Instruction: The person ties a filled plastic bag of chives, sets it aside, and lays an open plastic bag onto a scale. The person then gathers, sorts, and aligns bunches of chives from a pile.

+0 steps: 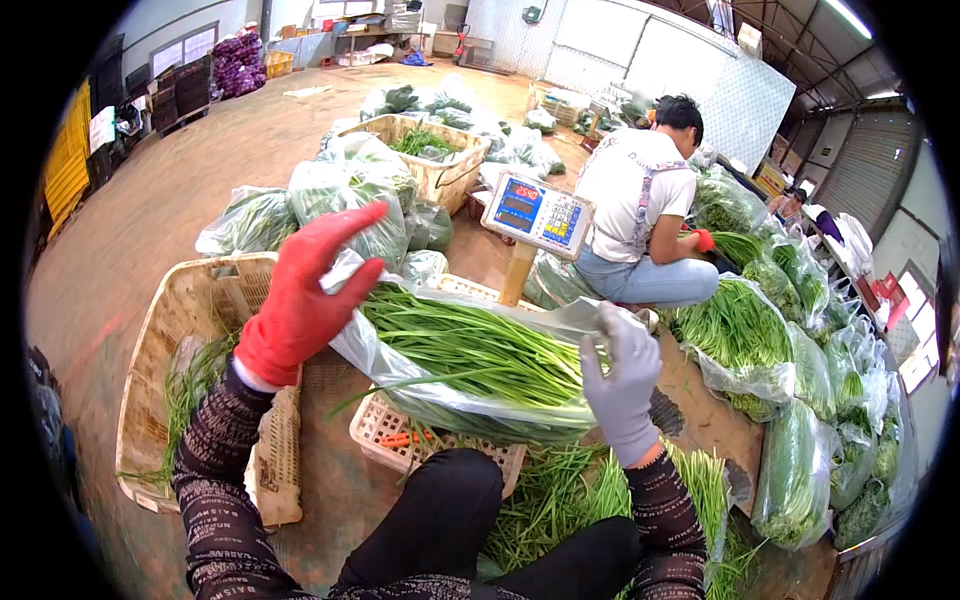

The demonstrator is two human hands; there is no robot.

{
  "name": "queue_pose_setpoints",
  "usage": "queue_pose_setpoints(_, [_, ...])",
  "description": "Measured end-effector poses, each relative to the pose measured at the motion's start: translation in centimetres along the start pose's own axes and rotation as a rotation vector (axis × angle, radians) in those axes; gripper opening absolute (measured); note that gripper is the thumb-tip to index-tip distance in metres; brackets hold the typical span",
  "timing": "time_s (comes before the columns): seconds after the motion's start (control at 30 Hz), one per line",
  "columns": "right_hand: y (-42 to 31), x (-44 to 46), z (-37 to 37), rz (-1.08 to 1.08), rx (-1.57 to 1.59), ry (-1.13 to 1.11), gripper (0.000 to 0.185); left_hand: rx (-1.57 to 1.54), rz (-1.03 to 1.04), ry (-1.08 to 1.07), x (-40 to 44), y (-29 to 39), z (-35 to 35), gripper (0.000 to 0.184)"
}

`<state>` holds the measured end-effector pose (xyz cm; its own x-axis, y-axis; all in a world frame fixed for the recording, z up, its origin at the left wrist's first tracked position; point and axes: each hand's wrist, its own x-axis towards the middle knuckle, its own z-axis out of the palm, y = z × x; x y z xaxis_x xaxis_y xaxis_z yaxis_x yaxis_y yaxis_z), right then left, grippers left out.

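A clear plastic bag full of long green chives lies in front of me, its top side open. It rests over a white plastic basket by the digital scale, whose display is lit with red digits. My left hand, in a red glove, is raised at the bag's left end, thumb and fingers apart, holding nothing. My right hand, in a grey glove, is at the bag's right end with its fingers loosely bent and apart. Whether it touches the plastic I cannot tell.
A crate with loose greens stands at my left. Loose chives lie by my knees. Ahead are bagged greens and another crate. A person sits at the right, beside more bagged vegetables.
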<state>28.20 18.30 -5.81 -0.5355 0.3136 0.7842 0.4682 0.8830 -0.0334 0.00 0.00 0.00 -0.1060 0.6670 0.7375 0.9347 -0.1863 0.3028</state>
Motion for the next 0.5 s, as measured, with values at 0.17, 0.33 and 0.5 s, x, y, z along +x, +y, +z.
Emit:
queue_pose_setpoints(0.17, [0.5,0.1,0.4,-0.100,-0.047,0.085,0.031,-0.342,-0.408,0.157,-3.1,-3.6,0.6,0.066])
queue_pose_setpoints(0.33, [-4.2,-0.2,6.4,-0.350,0.069,-0.364,0.033,-0.276,-0.650,0.145,-6.5,-6.6,2.6,0.087])
queue_pose_setpoints(0.5, [-5.1,0.2,12.8,-0.377,-0.055,-0.503,0.019,-0.242,-0.834,0.057,-7.6,-7.5,3.6,0.080])
